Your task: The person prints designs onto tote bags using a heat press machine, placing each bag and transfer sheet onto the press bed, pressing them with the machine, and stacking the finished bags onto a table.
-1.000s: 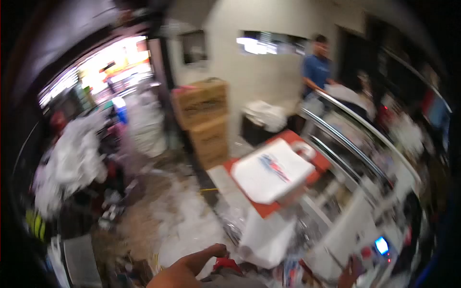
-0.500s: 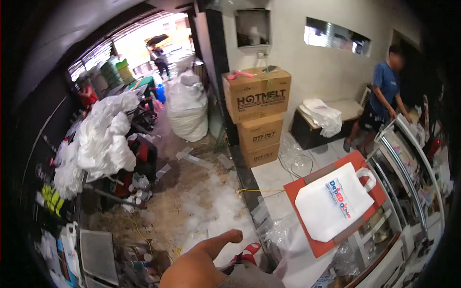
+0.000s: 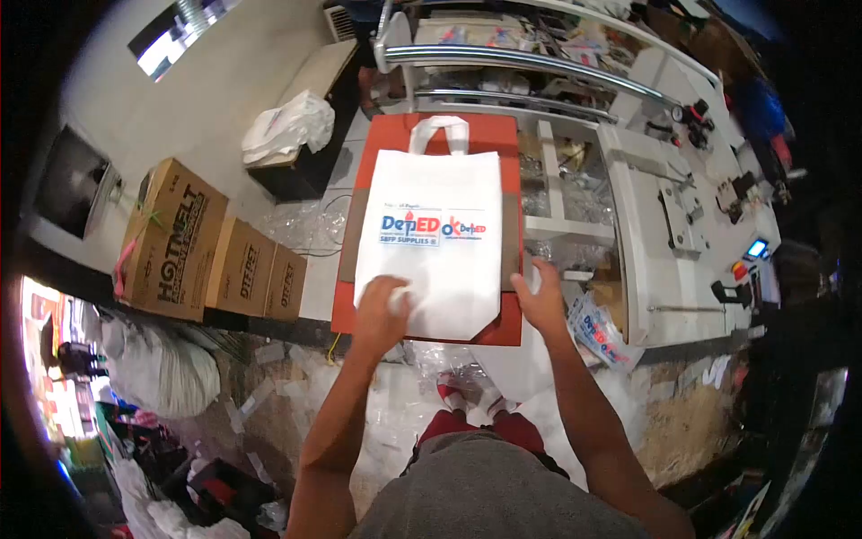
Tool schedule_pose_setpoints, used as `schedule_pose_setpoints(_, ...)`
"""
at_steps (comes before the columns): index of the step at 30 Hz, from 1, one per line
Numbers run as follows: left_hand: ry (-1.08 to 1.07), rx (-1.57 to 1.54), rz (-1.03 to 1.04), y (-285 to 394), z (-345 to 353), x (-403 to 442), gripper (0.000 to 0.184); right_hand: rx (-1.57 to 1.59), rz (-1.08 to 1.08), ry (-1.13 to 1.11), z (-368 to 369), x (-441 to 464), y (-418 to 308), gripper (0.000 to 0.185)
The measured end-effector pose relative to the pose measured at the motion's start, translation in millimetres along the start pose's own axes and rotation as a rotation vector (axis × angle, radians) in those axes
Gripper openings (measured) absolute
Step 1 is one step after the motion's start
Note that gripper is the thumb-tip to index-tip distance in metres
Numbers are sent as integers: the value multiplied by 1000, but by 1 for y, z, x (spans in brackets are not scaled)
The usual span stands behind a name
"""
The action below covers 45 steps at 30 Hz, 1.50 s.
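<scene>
A white tote bag [image 3: 431,292] printed with blue and red "DepED" lettering lies flat on a red-orange board [image 3: 382,139], its looped handle pointing away from me. My left hand [image 3: 384,307] is over the bag's lower left part, fingers loosely bent with a gap at the thumb; whether it touches the fabric is unclear. Just off the board's right edge is my right hand [image 3: 540,298], thumb and fingers apart, nothing visibly held.
To the right stands a white machine [image 3: 664,269] with a lit display and knobs. Metal rails [image 3: 530,63] cross beyond the board. Cardboard boxes [image 3: 175,242] line the left, near a bench [image 3: 296,171] with white bags. A printed plastic packet [image 3: 600,334] lies below the machine.
My view has swung right to face the board and bag squarely. Both my hands now show at the bag's near end; earlier only one arm was visible, away from it.
</scene>
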<state>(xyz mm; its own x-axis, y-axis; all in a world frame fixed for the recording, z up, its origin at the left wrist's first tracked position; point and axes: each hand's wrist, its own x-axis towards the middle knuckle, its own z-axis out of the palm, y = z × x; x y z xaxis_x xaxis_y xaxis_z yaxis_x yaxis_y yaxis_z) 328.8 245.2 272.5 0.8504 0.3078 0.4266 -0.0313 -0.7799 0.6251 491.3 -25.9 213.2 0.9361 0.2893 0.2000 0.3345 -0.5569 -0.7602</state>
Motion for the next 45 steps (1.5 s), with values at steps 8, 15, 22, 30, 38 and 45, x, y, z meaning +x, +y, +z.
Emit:
schedule_pose_setpoints(8,-323,140,205,19,113,97,28,131,166,37,52,1,-1,67)
schedule_pose_setpoints(15,-177,280,298,-6,137,114,19,92,200,45,51,-4,-10,68)
schedule_pose_setpoints(22,249,415,-199,-138,49,126,19,108,179,51,52,-4,-8,66)
schedule_pose_setpoints(30,288,407,-879,-280,-81,-105,44,189,214,26,56,-3,11,65)
schedule_pose_setpoints(38,203,123,-694,-66,-87,-85,32,160,284,15,1,-65,58,43)
schedule_pose_setpoints(45,-31,342,-532,-80,1,-15,59,-10,166,-140,-54,-156,151,34)
